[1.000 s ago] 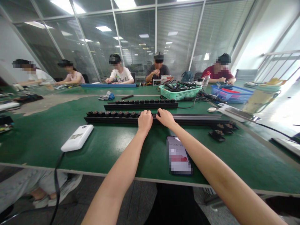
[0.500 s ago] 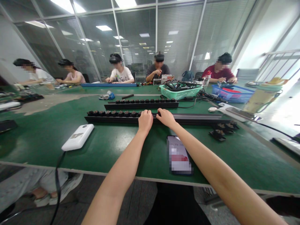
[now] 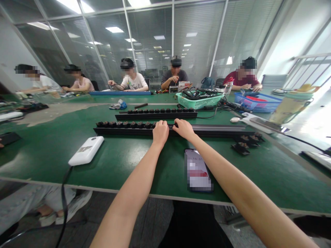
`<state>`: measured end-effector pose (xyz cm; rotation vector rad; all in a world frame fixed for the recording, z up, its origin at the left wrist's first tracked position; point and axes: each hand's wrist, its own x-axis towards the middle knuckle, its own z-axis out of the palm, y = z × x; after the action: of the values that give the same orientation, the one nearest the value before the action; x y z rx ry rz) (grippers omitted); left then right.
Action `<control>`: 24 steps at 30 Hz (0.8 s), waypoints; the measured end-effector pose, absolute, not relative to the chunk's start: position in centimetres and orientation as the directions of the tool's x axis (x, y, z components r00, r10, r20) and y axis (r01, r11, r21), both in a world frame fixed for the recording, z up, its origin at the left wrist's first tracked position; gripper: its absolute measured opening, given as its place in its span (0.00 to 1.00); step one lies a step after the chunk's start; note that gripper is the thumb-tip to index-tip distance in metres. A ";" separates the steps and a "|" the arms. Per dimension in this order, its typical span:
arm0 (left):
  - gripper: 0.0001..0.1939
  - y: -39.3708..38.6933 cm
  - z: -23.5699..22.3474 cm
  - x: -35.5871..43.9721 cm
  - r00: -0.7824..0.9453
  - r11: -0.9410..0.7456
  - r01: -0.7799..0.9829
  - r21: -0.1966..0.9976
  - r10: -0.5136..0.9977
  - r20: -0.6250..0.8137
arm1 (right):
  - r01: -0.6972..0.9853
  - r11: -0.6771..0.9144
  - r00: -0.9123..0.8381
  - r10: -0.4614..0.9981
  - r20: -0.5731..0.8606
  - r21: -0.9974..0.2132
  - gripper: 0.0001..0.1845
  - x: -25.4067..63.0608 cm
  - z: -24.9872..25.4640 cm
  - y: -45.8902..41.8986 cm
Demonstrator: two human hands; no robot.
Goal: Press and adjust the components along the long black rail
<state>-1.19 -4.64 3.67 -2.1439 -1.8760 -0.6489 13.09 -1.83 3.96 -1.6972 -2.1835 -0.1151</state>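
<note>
A long black strip lies across the green table, with a row of dark round parts seated along its left half. My left hand rests on the strip's middle with its fingers curled over it. Just to the right, my right hand presses on the strip with fingers bent, fingertips hidden against it. Whether either hand holds a small part I cannot see. Loose black parts lie near the strip's right end.
A second black strip lies behind the first. A phone lies face up near the front edge, a white power bank with a cable at left. A green basket and blue basket stand at the back. Several people sit opposite.
Both hands stay on the strip, almost still. The view has shifted very slightly.
</note>
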 end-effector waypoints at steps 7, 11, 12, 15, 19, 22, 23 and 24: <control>0.15 -4.6 3.6 -1.2 0.090 -0.158 0.981 0.110 0.881 0.465 | 0.956 0.258 -0.195 0.916 0.351 -0.143 0.16 13.0 3.8 -1.8; 0.15 -4.7 3.7 -1.2 0.089 -0.154 0.982 0.105 0.882 0.463 | 0.955 0.258 -0.192 0.916 0.352 -0.150 0.16 13.1 3.8 -1.7; 0.15 -4.7 3.7 -1.2 0.089 -0.153 0.983 0.104 0.882 0.463 | 0.955 0.256 -0.191 0.917 0.350 -0.150 0.16 13.2 3.8 -1.8; 0.15 -4.8 3.8 -1.2 0.089 -0.154 0.982 0.107 0.883 0.460 | 0.956 0.253 -0.187 0.916 0.356 -0.148 0.16 13.2 3.8 -1.8; 0.15 -4.9 3.9 -1.1 0.088 -0.156 0.981 0.113 0.885 0.458 | 0.963 0.233 -0.171 0.919 0.355 -0.139 0.16 13.0 3.9 -2.1; 0.15 -4.9 3.9 -1.1 0.086 -0.157 0.980 0.120 0.886 0.455 | 0.968 0.213 -0.155 0.925 0.348 -0.135 0.16 12.8 4.0 -2.3; 0.14 -4.9 4.0 -1.1 0.085 -0.158 0.980 0.124 0.887 0.454 | 0.969 0.208 -0.151 0.925 0.349 -0.134 0.16 12.8 4.1 -2.4; 0.14 -4.9 4.0 -1.1 0.084 -0.158 0.979 0.126 0.887 0.455 | 0.970 0.204 -0.147 0.925 0.350 -0.133 0.16 12.7 4.1 -2.4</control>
<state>-1.10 -4.94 3.96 -2.1466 -1.8861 -0.6449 12.71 -2.43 4.08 -1.7733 -2.1323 -0.1754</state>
